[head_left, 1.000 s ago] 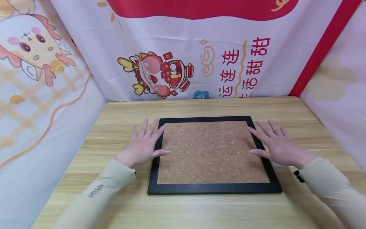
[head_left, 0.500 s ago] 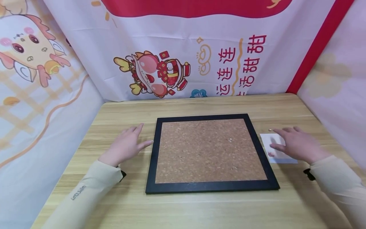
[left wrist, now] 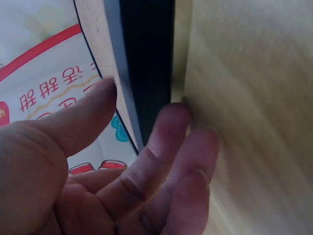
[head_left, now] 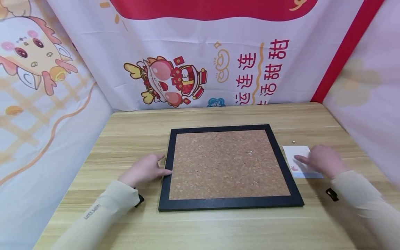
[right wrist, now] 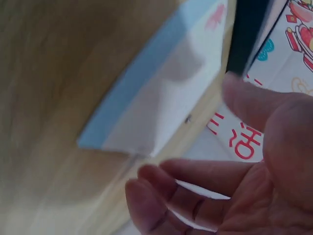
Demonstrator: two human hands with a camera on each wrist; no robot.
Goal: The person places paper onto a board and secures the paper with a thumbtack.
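Note:
A cork board (head_left: 218,166) with a black frame lies flat on the wooden table. At its left side my left hand (head_left: 142,171) grips the frame's edge. In the left wrist view the thumb (left wrist: 100,105) lies over the frame (left wrist: 149,58), and curled fingers meet its outer side. My right hand (head_left: 326,160) hovers over a white paper note (head_left: 292,154) with a blue strip, right of the board. Its fingers are loosely bent and hold nothing in the right wrist view, apart from the note (right wrist: 161,93). The thumb there points towards the board's frame (right wrist: 247,34).
A tiny shiny object (head_left: 293,141) lies on the table (head_left: 218,229) just beyond the note. Small clear bits, perhaps pins, show on the cork's right half. Printed cloth (head_left: 193,34) hangs behind the table and at both sides.
Both hands have left their spread position over the board's edges. The left drew off, then came back to grip the left edge. The right moved rightward over the note, its fingers bending.

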